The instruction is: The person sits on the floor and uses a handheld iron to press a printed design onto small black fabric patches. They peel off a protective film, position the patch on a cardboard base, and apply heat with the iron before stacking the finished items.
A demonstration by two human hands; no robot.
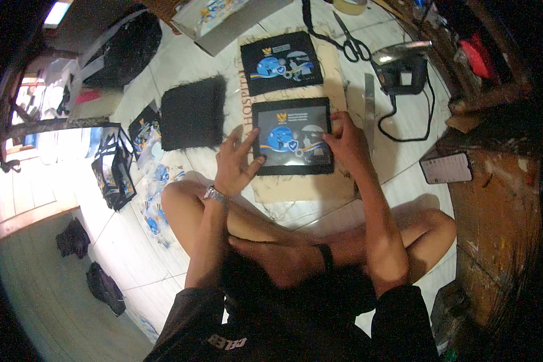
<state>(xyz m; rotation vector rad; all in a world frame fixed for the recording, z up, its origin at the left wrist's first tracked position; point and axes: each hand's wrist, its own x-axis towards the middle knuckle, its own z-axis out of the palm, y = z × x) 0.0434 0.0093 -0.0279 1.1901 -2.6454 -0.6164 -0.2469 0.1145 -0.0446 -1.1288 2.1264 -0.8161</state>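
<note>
On cloth (308, 192) lies a black panel (292, 159) between the wide left grip (231, 163) and right grip (349, 142), hold unclear.

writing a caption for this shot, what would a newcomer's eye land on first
Probably the black cloth square with its blue print, at the centre between the left hand and right hand. Next might come a similar printed square just beyond it, then the iron and scissors at upper right.
</note>
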